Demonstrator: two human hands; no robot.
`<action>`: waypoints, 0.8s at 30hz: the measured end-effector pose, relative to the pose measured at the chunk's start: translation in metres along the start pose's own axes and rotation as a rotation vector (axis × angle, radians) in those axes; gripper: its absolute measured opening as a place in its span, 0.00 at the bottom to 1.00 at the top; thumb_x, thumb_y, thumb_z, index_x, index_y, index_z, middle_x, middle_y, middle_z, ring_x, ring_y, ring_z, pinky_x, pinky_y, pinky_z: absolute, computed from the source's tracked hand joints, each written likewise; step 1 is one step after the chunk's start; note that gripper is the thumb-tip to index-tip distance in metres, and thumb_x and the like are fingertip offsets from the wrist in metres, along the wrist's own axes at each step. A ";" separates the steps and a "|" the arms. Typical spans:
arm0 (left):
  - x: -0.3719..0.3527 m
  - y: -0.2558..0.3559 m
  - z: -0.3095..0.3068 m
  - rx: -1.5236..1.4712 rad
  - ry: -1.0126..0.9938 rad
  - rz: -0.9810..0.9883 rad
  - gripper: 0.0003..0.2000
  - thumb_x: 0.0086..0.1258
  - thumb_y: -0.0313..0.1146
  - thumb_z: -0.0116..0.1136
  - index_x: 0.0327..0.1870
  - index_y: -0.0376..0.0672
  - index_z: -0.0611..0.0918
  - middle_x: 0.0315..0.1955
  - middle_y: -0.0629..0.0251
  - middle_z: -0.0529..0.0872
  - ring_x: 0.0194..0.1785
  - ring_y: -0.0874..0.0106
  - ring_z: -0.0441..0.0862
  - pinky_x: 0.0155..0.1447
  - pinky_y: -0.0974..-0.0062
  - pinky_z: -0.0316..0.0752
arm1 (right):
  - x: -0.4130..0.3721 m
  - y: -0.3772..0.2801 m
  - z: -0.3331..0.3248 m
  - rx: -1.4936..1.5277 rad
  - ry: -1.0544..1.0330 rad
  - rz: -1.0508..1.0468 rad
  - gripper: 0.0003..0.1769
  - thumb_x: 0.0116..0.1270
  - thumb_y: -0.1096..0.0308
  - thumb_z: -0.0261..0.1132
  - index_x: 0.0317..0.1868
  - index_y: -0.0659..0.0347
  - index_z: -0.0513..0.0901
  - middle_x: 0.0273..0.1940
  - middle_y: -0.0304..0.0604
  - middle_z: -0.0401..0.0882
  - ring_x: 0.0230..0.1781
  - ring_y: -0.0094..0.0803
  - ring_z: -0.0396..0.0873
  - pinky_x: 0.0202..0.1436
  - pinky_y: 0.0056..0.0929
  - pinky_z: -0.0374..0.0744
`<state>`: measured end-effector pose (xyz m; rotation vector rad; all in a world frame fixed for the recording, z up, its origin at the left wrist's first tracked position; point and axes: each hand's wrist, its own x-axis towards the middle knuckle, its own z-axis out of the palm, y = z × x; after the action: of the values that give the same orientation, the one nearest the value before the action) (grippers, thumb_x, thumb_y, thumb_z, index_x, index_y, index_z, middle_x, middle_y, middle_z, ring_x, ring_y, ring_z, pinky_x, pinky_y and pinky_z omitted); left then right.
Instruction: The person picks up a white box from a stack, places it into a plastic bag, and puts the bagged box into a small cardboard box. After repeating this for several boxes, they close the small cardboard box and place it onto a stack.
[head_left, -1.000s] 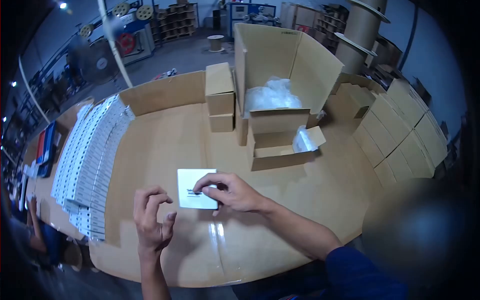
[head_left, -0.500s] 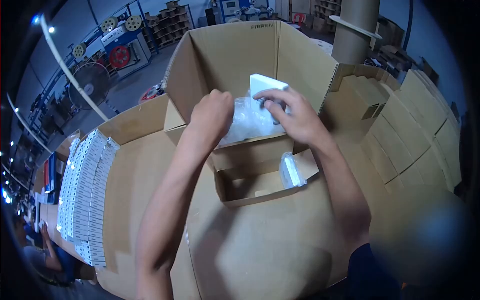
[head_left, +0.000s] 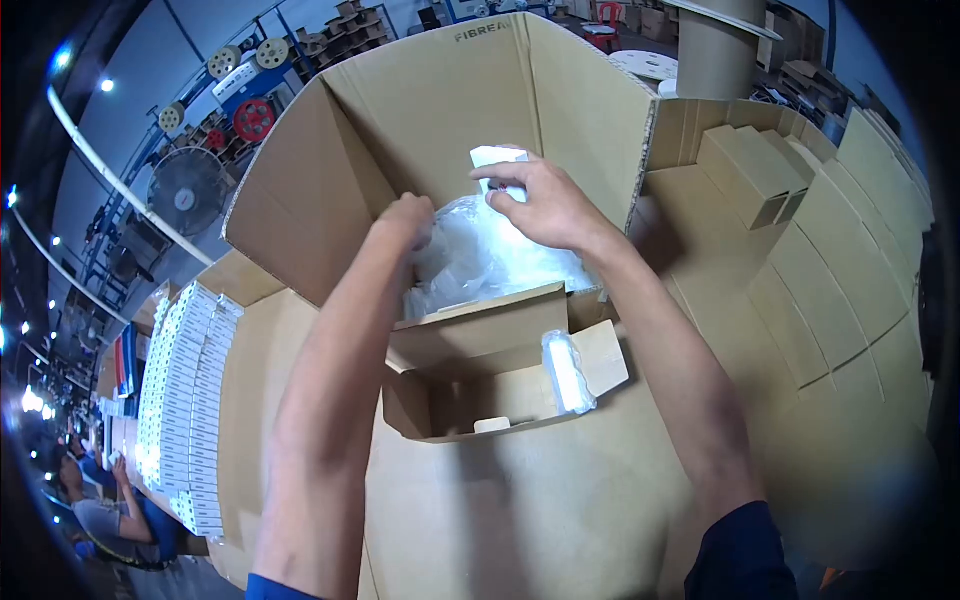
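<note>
My right hand (head_left: 540, 200) holds a flat white box (head_left: 500, 157) upright between thumb and fingers, above the clear plastic bags (head_left: 500, 250) in the large cardboard box (head_left: 430, 105). My left hand (head_left: 405, 220) is closed at the left edge of this plastic and seems to grip it; its fingertips are partly hidden. Directly in front of the large box stands a small open carton (head_left: 480, 372). A plastic-wrapped item (head_left: 567, 375) leans at the carton's right end, beside its flap.
Stacked small white boxes (head_left: 185, 400) stand on the left of the cardboard-covered table (head_left: 500, 500). Folded cardboard (head_left: 840, 270) and a brown carton (head_left: 755, 175) lie on the right. A fan (head_left: 187, 195) and reel machines are behind. Another person (head_left: 115, 515) is at far left.
The view has shifted, and the plastic shows larger. My left hand has moved to the plastic's left edge. My right hand still holds the white box, now further left and turned more edge-on.
</note>
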<state>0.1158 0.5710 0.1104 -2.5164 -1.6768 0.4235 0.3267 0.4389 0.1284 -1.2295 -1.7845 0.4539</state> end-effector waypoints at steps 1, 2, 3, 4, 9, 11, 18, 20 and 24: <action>-0.001 -0.006 -0.008 -0.073 0.052 0.004 0.15 0.63 0.27 0.66 0.52 0.36 0.89 0.49 0.43 0.90 0.54 0.49 0.89 0.58 0.57 0.85 | -0.001 0.004 0.000 -0.009 0.011 -0.017 0.20 0.69 0.69 0.66 0.61 0.57 0.87 0.48 0.55 0.86 0.55 0.46 0.84 0.63 0.39 0.80; -0.003 -0.010 -0.015 -0.147 0.108 0.006 0.15 0.61 0.27 0.67 0.50 0.36 0.90 0.45 0.43 0.91 0.51 0.48 0.90 0.55 0.56 0.86 | -0.002 0.006 0.000 -0.019 0.021 -0.039 0.20 0.70 0.71 0.66 0.62 0.57 0.87 0.48 0.55 0.87 0.55 0.44 0.86 0.63 0.37 0.80; -0.024 -0.002 -0.038 -0.225 0.150 -0.022 0.13 0.63 0.29 0.65 0.47 0.31 0.87 0.39 0.43 0.91 0.45 0.52 0.92 0.52 0.59 0.87 | -0.004 0.000 -0.005 -0.019 0.017 0.003 0.21 0.69 0.66 0.69 0.61 0.57 0.87 0.53 0.56 0.86 0.56 0.45 0.85 0.63 0.39 0.80; -0.042 0.000 -0.054 -0.318 0.220 0.010 0.13 0.64 0.29 0.66 0.46 0.30 0.86 0.37 0.44 0.91 0.43 0.55 0.92 0.50 0.61 0.87 | -0.007 -0.004 -0.008 -0.015 0.056 -0.018 0.21 0.68 0.64 0.70 0.61 0.57 0.88 0.54 0.56 0.86 0.57 0.45 0.85 0.64 0.39 0.80; -0.129 0.008 -0.082 -0.857 0.481 0.179 0.11 0.70 0.29 0.65 0.48 0.32 0.82 0.38 0.54 0.90 0.42 0.67 0.89 0.43 0.68 0.83 | -0.033 -0.045 -0.017 -0.001 0.145 -0.058 0.32 0.57 0.49 0.81 0.58 0.59 0.89 0.59 0.59 0.81 0.59 0.47 0.83 0.65 0.41 0.79; -0.177 0.019 -0.077 -1.007 0.528 0.255 0.09 0.75 0.28 0.62 0.50 0.35 0.80 0.39 0.61 0.89 0.42 0.76 0.86 0.42 0.72 0.82 | -0.054 -0.067 -0.013 -0.011 0.167 -0.119 0.35 0.55 0.46 0.82 0.58 0.60 0.89 0.62 0.62 0.78 0.59 0.47 0.82 0.64 0.42 0.80; -0.324 0.063 -0.020 -1.597 0.669 0.358 0.07 0.78 0.24 0.60 0.52 0.34 0.79 0.41 0.68 0.86 0.44 0.82 0.82 0.49 0.81 0.78 | -0.172 -0.149 -0.001 0.644 0.010 0.014 0.18 0.71 0.61 0.74 0.54 0.63 0.89 0.41 0.40 0.84 0.41 0.22 0.76 0.46 0.26 0.77; -0.361 0.081 -0.005 -1.748 0.625 0.320 0.06 0.79 0.25 0.60 0.52 0.35 0.80 0.40 0.68 0.85 0.44 0.83 0.82 0.48 0.81 0.78 | -0.210 -0.157 0.015 0.339 0.135 -0.092 0.13 0.70 0.63 0.75 0.48 0.63 0.90 0.41 0.40 0.83 0.37 0.20 0.72 0.41 0.25 0.75; -0.411 0.086 0.033 -1.789 0.619 0.185 0.07 0.82 0.30 0.60 0.50 0.36 0.82 0.36 0.72 0.84 0.37 0.85 0.78 0.40 0.83 0.74 | -0.283 -0.182 0.032 0.475 0.127 0.082 0.07 0.73 0.71 0.71 0.44 0.68 0.87 0.47 0.40 0.73 0.37 0.21 0.73 0.41 0.20 0.76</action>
<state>0.0357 0.1578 0.1338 -2.7647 -1.6251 -2.5885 0.2299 0.1158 0.1101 -0.9717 -1.4143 0.7785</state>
